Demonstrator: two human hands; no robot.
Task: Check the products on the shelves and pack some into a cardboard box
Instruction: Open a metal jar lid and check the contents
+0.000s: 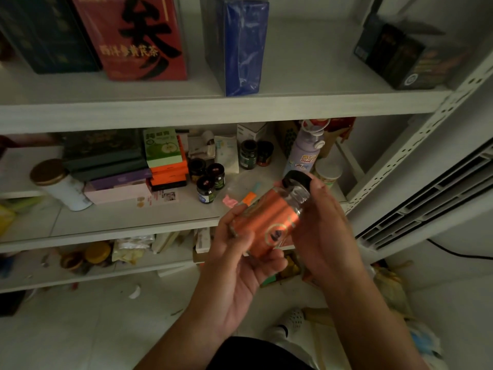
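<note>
Both of my hands hold a clear jar (274, 217) with an orange label and a black cap, tilted with the cap up and to the right, in front of the middle shelf (133, 222). My left hand (240, 265) cups the jar's bottom from below. My right hand (322, 231) grips its upper side near the cap. Behind the jar, on that shelf, stand several small dark jars (210, 180). No cardboard box for packing is in view.
The top shelf (213, 113) carries a red tea box (138, 36), a blue wrapped box (240, 44) and dark boxes (400, 57). A white canister (61, 185), stacked boxes (160, 161) and a lilac bottle (304, 150) share the middle shelf. A white upright (416, 145) stands right.
</note>
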